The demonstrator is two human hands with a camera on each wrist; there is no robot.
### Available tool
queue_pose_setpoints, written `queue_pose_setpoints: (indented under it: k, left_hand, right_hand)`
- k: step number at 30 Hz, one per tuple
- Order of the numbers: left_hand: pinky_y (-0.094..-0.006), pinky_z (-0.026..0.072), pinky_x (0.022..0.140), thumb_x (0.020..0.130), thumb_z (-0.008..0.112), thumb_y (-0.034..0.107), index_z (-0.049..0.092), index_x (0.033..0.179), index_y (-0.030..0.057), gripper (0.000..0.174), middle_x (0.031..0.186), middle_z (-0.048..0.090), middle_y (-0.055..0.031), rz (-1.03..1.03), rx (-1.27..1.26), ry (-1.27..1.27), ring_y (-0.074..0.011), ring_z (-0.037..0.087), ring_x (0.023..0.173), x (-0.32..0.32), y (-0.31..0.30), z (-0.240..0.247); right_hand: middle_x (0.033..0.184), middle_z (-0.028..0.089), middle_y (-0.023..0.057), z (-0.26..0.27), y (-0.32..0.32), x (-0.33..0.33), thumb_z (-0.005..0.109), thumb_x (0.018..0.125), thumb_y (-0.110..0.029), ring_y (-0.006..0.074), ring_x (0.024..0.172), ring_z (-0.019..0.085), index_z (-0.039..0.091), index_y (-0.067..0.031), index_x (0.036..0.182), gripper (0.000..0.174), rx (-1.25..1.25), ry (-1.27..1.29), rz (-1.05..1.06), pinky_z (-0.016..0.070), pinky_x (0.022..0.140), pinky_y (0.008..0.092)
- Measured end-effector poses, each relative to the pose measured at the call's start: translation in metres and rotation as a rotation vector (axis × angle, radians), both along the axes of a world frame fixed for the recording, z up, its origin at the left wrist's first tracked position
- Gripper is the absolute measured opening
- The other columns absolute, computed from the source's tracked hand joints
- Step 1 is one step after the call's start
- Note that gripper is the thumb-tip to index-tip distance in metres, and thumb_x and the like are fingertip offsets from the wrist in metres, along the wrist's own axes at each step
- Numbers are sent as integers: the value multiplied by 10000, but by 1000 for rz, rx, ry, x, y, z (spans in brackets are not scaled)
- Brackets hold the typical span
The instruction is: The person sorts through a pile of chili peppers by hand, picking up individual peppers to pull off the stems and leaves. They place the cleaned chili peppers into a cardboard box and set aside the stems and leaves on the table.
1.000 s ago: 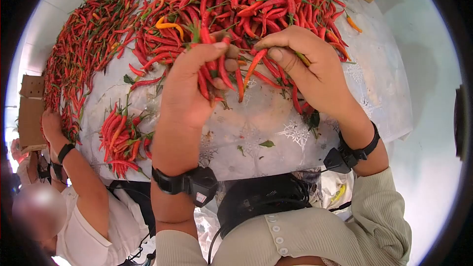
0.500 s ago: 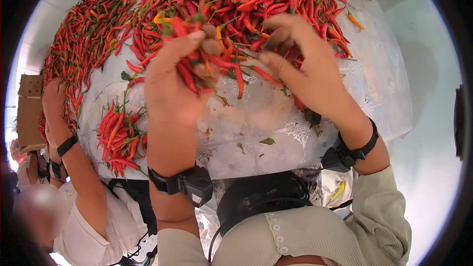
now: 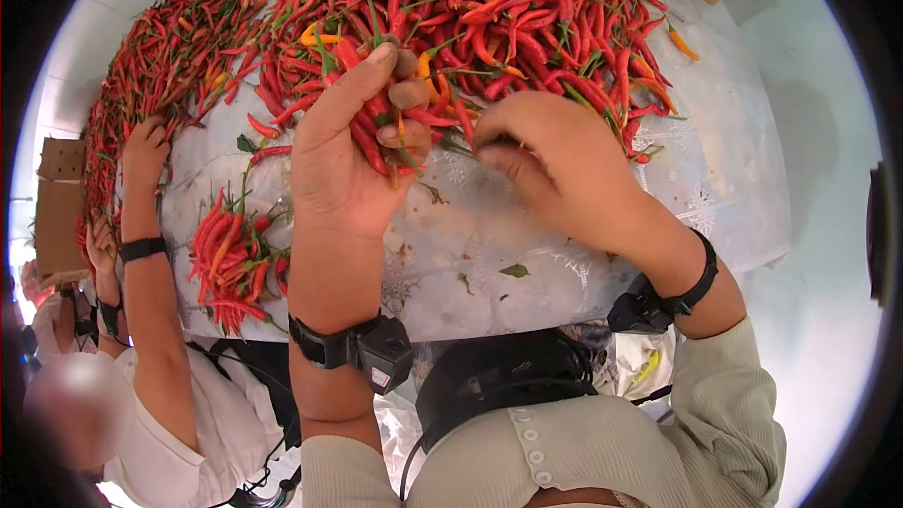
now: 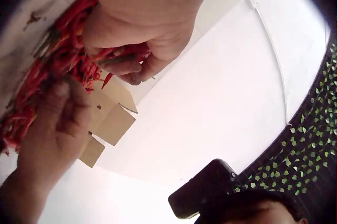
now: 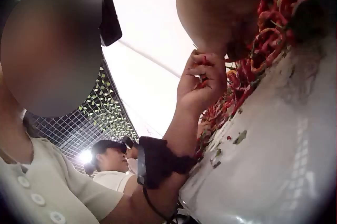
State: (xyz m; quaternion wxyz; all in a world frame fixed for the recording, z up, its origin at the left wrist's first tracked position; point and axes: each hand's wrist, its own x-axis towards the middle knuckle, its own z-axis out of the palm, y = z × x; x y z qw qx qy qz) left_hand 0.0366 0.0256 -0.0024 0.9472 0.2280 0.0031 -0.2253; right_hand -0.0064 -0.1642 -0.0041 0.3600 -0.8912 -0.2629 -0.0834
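Covering the far side of the table (image 3: 527,226), the pile (image 3: 527,9) of red chilies is the bulk stock; a smaller heap (image 3: 226,263) lies near the left edge. The left hand (image 3: 343,165) is raised at the pile's near edge, fingers clenched round a bunch (image 3: 369,136) of chilies. The right hand (image 3: 555,165), just beside it, has curled fingers, apparently pinching one chili (image 3: 463,120). Judged step: picking singles into the bunch. The next move calls for a clean pull from the tangle without loosening the left grip.
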Motion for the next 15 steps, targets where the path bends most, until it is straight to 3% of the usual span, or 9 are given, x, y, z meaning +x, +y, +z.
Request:
queue_pose_setpoints:
  k: [5,9,12,15]
  left_hand:
    - [-169,400,435,888,526,104,559,995,24,137,874,572,-31,-19,37,47,-73,503,681,1,1,-3]
    - [-168,406,433,900,526,132,561,1000,34,145,859,564,-21,-58,268,54,-73,503,646,-3,-6,1]
    - [-160,383,422,873,581,169,584,966,60,143,829,593,-25,-42,481,-21,-70,529,643,-12,-21,4]
    - [-163,371,429,832,628,174,601,931,72,145,803,616,-24,-24,477,-30,-68,550,641,-14,-25,1]
  right_hand:
    - [893,546,31,5,-7,3,561,874,-51,83,798,517,568,-14,979,112,531,60,-140,423,693,231]
    - [969,546,30,10,-10,0,546,890,-57,81,831,527,561,-2,982,108,595,68,-157,425,720,221]
    - [808,584,46,5,-4,1,571,841,-21,99,707,561,564,-14,926,86,631,-93,-107,450,629,224]
    - [823,587,72,9,-6,0,582,815,-18,172,691,570,575,-26,910,95,444,-169,-23,453,631,269]
